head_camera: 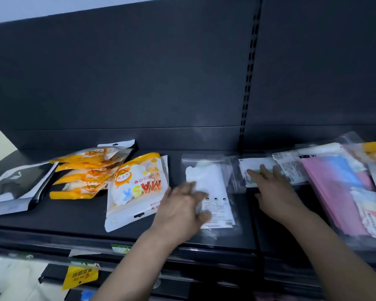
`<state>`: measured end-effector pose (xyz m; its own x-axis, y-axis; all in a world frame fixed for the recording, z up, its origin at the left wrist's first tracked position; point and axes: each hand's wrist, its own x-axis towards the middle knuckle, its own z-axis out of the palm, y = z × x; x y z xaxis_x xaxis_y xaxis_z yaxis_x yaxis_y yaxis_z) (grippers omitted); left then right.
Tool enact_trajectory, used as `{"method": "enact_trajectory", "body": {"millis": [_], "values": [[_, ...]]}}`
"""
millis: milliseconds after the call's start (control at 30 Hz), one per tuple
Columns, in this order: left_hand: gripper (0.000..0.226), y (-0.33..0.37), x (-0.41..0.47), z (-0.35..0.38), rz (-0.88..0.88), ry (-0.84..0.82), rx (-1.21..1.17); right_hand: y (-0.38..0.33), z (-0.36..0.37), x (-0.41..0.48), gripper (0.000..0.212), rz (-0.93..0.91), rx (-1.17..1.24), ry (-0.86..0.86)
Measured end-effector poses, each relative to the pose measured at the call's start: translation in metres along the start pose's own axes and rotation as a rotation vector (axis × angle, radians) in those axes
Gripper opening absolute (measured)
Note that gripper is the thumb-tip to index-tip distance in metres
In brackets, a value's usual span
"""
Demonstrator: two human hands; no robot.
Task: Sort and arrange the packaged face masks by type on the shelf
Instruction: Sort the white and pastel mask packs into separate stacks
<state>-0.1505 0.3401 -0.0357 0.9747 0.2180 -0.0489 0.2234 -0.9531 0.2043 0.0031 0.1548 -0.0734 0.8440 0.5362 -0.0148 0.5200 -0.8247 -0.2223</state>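
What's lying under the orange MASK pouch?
A second pouch: only its white edge shows, right of the MASK pouch. The rest is covered, so its type cannot be told.

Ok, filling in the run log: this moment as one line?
left hand: on clear pack, grip blurred | right hand: flat on white pack | orange packs: piled left | mixed pile: right

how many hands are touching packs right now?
2. Left hand on the clear pack mid-shelf; right hand flat on the white pack beside it. None hidden.
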Motion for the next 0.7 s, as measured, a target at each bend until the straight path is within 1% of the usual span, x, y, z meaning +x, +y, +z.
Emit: {"method": "enact_trajectory", "body": {"millis": [33,67,100,133,233,267,333,433,467,533,600,667,700], "values": [[0.059,0.001,0.002,0.001,0.020,-0.091,-0.021,0.003,-0.005,0.000,0.068,0.033,0.000,-0.045],[0.059,0.002,0.005,0.003,0.026,-0.138,-0.034,0.005,-0.009,0.001,0.066,0.054,0.003,-0.071],[0.059,0.004,0.010,0.004,0.023,-0.149,-0.032,0.007,-0.013,0.003,0.063,0.062,-0.022,-0.069],[0.059,0.006,0.014,0.004,0.018,-0.147,-0.025,0.008,-0.017,0.004,0.057,0.063,-0.086,-0.045],[0.055,0.016,0.027,0.003,-0.008,-0.139,-0.014,0.003,-0.025,0.003,0.024,0.021,-0.370,0.096],[0.052,0.019,0.032,0.003,-0.019,-0.134,-0.021,0.001,-0.025,0.002,0.019,0.012,-0.419,0.124],[0.049,0.022,0.039,0.001,-0.048,-0.135,-0.047,-0.001,-0.024,-0.001,0.021,-0.010,-0.384,0.149],[0.048,0.023,0.044,-0.001,-0.068,-0.147,-0.012,-0.001,-0.018,-0.014,0.023,-0.116,-0.123,0.214],[0.049,0.027,0.044,-0.002,-0.051,-0.124,0.025,0.001,-0.014,-0.021,0.024,-0.142,-0.065,0.255],[0.048,0.043,0.047,-0.004,-0.001,-0.022,0.007,0.007,-0.007,-0.035,0.029,-0.128,-0.056,0.309],[0.048,0.064,0.057,-0.004,0.036,0.025,-0.028,0.014,-0.006,-0.047,0.034,-0.080,-0.092,0.222],[0.051,0.081,0.075,0.002,0.043,-0.013,0.038,0.025,-0.010,-0.053,0.034,0.000,-0.130,0.137],[0.054,0.088,0.084,0.006,0.026,-0.053,0.073,0.031,-0.014,-0.055,0.032,0.037,-0.156,0.140]]}}
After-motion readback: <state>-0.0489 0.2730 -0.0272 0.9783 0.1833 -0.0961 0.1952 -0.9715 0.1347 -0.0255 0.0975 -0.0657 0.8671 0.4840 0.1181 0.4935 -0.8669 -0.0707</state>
